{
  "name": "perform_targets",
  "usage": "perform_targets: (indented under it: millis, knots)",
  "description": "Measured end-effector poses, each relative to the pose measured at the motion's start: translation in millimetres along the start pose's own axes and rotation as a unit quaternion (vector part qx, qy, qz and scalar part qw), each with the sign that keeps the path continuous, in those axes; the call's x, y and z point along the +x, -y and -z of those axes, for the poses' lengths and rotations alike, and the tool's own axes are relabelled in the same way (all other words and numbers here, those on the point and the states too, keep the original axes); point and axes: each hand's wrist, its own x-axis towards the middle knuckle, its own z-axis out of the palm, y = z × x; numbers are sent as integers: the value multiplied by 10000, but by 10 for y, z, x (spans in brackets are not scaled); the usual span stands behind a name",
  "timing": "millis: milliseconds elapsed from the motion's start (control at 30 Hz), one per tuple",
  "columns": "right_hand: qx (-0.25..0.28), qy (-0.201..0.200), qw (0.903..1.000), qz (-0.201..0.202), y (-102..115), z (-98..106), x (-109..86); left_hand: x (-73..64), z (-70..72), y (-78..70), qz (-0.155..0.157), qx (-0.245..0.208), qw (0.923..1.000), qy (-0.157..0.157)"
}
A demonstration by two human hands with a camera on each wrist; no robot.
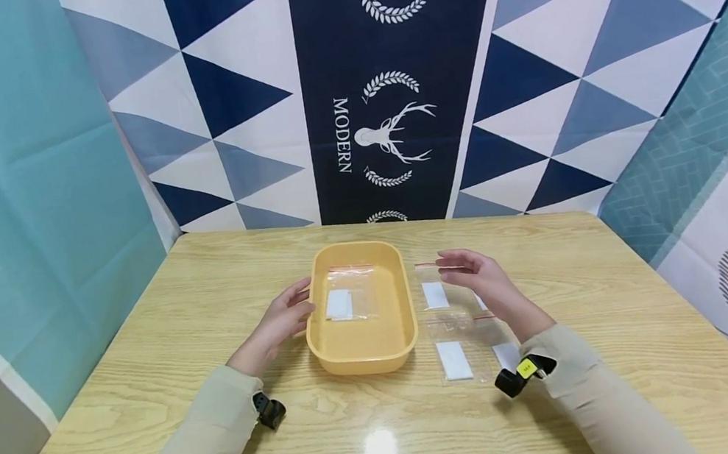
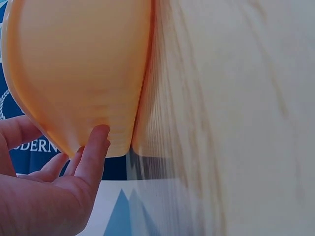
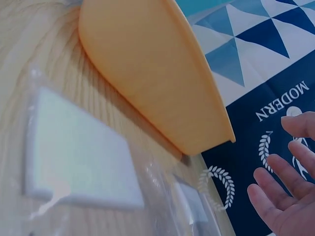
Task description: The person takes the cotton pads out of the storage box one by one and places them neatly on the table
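Note:
A yellow plastic tray point(image 1: 363, 342) rests on the table, and inside it lies a clear zip bag point(image 1: 362, 294) with a white rectangular piece point(image 1: 338, 304). My left hand point(image 1: 280, 316) is at the tray's left side, its fingers against the outer wall, as the left wrist view also shows. To the right of the tray, several clear zip bags with white pieces lie flat, among them a near one point(image 1: 454, 360) and a far one point(image 1: 435, 295). Above the far bags hovers my right hand point(image 1: 475, 274), fingers loosely bent and holding nothing; it partly hides a bag.
The light wooden table point(image 1: 199, 303) reaches back to a patterned cloth point(image 1: 246, 121) with triangles and deer prints. A teal cloth point(image 1: 36, 217) hangs at the left. Both wrists wear small black cameras, such as the left one point(image 1: 270, 411).

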Motion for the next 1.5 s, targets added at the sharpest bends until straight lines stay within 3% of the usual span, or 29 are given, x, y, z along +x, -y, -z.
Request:
perform_targets:
  millis: [133, 500, 1100, 1500]
  knots:
    - [258, 78, 9996, 79, 25, -47, 52, 8, -8, 5, -32, -29, 10000, 10]
    - [171, 164, 9997, 103, 178, -152, 218, 2, -9, -17, -44, 13, 10000, 53]
    - [205, 107, 9997, 59, 469, -506, 549, 8, 6, -4, 39, -34, 9999, 86]
    - [851, -41, 9963, -131, 557, -726, 777, -6, 5, -23, 123, -7, 9999, 43]
